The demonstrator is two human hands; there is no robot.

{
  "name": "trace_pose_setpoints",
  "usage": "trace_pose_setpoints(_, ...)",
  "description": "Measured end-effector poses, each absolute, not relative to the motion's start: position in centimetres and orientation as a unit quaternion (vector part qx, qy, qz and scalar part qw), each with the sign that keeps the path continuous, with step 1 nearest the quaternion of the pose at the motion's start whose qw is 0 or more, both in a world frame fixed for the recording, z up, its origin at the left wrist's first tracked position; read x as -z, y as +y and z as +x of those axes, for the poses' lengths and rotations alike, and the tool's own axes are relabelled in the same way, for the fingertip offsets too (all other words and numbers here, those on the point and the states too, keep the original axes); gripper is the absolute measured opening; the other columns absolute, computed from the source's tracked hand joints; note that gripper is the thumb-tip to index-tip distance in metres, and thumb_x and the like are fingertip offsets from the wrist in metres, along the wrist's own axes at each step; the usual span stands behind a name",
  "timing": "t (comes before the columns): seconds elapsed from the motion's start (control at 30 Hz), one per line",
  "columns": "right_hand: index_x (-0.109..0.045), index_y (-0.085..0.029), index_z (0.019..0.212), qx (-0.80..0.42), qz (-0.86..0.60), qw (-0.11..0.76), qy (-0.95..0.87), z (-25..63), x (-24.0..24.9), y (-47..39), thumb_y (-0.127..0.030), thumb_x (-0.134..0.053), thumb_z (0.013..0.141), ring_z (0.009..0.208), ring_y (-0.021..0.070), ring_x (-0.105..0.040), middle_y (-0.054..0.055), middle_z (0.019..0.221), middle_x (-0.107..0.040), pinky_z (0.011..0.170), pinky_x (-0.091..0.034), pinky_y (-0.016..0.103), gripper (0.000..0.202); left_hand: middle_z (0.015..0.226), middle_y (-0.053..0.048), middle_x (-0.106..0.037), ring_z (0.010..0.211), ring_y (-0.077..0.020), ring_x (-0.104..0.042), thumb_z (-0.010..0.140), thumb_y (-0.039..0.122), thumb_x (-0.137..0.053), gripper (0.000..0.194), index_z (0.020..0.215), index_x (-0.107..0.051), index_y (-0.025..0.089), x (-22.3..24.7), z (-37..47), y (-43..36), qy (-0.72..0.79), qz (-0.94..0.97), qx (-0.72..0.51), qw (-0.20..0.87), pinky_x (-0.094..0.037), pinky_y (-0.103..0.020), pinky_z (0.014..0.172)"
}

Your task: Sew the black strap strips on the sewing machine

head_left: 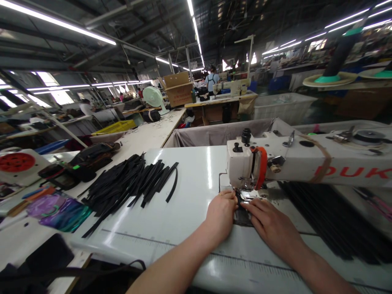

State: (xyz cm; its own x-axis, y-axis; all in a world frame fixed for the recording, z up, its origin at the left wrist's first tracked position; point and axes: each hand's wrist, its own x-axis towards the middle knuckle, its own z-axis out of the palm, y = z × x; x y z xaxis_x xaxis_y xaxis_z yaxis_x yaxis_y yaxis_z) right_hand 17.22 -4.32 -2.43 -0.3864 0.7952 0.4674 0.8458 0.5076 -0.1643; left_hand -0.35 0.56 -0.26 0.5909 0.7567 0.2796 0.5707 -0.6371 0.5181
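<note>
Black fabric piece at the needle area of a white sewing machine with red lettering, both hands on it.
Left hand: fingers bent, tips at the piece's left side; whether it grips cannot be told. Right hand: fingers extended, tips at its right side; grip likewise indeterminable. Loose pile of narrow black strips lies left on the glossy pale tabletop; long black strips lie right.

A flat black fabric piece, partly hidden, lay between the fingertips of the left hand at nine o'clock and the right hand at three, the white sewing-machine head close at twelve.
</note>
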Motion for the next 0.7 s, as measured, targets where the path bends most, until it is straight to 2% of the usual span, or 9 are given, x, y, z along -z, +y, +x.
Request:
trace_pose_setpoints(0.3, -0.059, -0.017, 0.124, 0.04, -0.517, 0.205, -0.83, 17.2, 2.8, -4.2, -0.012, -0.042, 0.089, 0.095, 0.0261, -0.061, 0.009, 0.105, -0.064, 0.081, -0.055, 0.043, 0.039, 0.094, -0.009, -0.068, 0.104, -0.0207, -0.061, 0.093, 0.009, -0.046, 0.024, 0.081, -0.066, 0.016, 0.5, -0.2, 0.9, 0.387, 0.869, -0.253, 0.174, -0.047, -0.035, 0.101)
trace_pose_setpoints(0.7, -0.062, -0.019, 0.12, 0.037, -0.521, 0.218, -0.824, 17.1, 2.5, -4.1, -0.013, -0.042, 0.089, 0.095, 0.025, -0.062, 0.009, 0.104, -0.065, 0.079, -0.055, 0.041, 0.038, 0.093, -0.01, -0.068, 0.098, -0.0213, -0.061, 0.093, 0.011, -0.044, 0.026, 0.08, -0.066, 0.016, 1.1, 0.1, 1.2, 0.383, 0.869, -0.252, 0.184, -0.047, -0.036, 0.097)
